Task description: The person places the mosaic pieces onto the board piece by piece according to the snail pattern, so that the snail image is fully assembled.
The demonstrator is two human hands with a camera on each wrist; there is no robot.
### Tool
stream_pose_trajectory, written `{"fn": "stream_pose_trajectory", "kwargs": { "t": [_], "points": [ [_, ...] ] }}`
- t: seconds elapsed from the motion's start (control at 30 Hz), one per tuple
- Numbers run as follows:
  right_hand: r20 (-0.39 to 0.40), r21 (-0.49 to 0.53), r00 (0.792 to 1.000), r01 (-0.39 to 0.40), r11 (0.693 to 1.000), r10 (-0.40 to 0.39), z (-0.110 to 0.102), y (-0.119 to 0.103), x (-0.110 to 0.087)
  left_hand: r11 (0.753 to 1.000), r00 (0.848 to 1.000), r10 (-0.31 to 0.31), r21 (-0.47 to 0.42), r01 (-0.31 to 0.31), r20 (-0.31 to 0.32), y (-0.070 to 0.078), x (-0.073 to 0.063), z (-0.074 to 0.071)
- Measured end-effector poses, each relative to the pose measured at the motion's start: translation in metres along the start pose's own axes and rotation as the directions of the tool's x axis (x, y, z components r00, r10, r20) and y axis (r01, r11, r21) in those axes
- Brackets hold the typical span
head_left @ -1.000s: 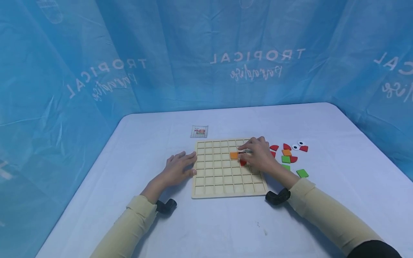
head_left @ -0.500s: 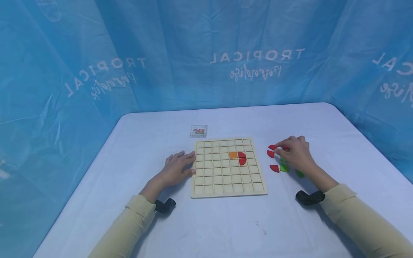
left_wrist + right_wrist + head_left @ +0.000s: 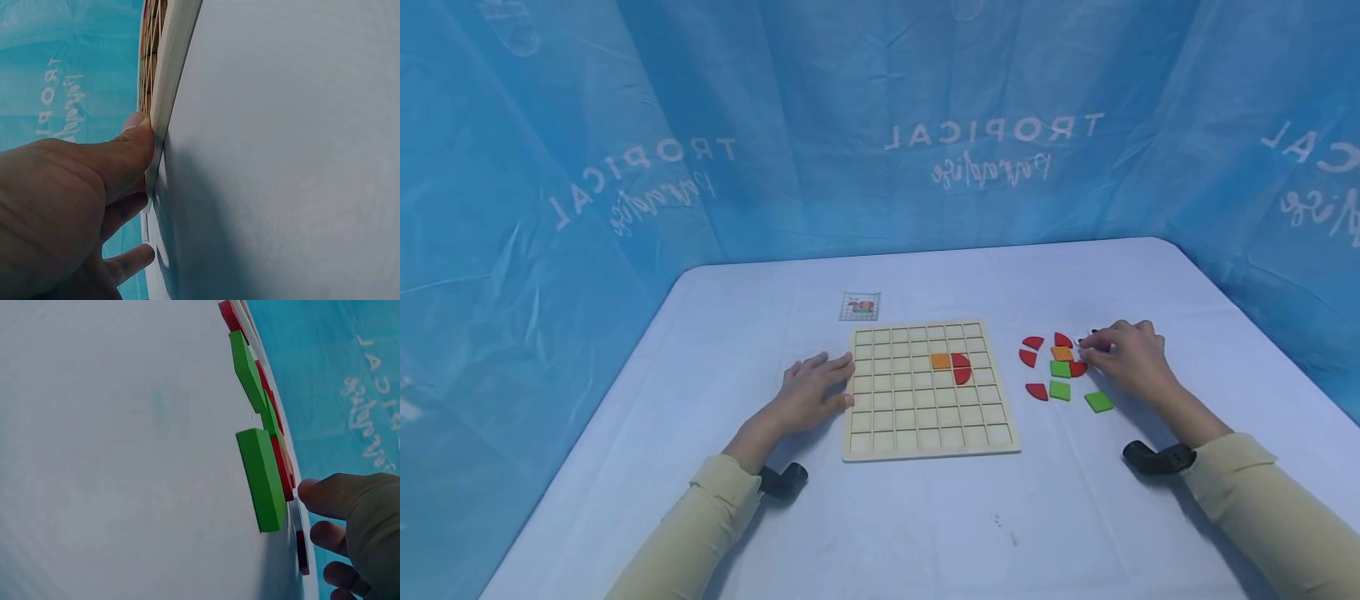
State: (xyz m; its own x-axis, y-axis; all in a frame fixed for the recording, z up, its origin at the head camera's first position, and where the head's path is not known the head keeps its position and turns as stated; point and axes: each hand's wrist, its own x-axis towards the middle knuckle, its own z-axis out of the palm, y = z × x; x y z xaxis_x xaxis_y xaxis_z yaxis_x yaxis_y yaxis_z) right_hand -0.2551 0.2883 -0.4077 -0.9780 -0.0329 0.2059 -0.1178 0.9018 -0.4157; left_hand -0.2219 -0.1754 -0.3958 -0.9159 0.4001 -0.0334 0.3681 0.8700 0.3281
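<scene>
Head view: nearest, two tan sleeves [image 3: 1273, 496] reach over the white tabletop [image 3: 910, 533], with a black device [image 3: 1156, 459] at each wrist. The left hand [image 3: 811, 393] has its fingers spread and loosely extended, resting against the near-hand edge of the pale gridded board [image 3: 917, 425]; its thumb touches the rim. To that hand's right, on the board, an orange square [image 3: 941, 362] fills one cell, and two red quarter-rounds [image 3: 962, 377] sit in the cells beside it, one directly beyond the other.

Right of the board, the right hand [image 3: 1129, 357] has bent fingers and thumb brought close together, just beside small eye pieces [image 3: 1094, 332] that they partly hide; whether it pinches one cannot be told. Left of it lie green squares [image 3: 1060, 390], a loose orange tile [image 3: 1062, 354] and loose red pieces [image 3: 1037, 392].

Beyond the left hand, past the board, lies a picture card [image 3: 859, 306]. Farthest hangs a blue sheet [image 3: 880, 208] with white lettering.
</scene>
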Motion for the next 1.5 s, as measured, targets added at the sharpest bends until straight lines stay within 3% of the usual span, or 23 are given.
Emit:
{"fn": "stream_pose_trajectory", "kwargs": {
  "t": [0.47,1.07,1.5],
  "points": [
    [0.038,0.024,0.999,0.032,0.999,-0.033,0.005,0.001,0.003,1.0,1.0,0.016,0.004,-0.016,-0.013,0.0,0.0,-0.001],
    [0.135,-0.019,0.991,-0.018,1.0,0.02,0.012,-0.01,0.015,1.0,1.0,0.013,0.009,-0.012,-0.02,0.0,-0.001,0.001],
    [0.049,-0.013,0.997,0.058,0.998,-0.057,0.012,-0.003,0.011,1.0,1.0,-0.007,0.007,0.007,-0.012,0.0,0.0,0.001]
  ]
}}
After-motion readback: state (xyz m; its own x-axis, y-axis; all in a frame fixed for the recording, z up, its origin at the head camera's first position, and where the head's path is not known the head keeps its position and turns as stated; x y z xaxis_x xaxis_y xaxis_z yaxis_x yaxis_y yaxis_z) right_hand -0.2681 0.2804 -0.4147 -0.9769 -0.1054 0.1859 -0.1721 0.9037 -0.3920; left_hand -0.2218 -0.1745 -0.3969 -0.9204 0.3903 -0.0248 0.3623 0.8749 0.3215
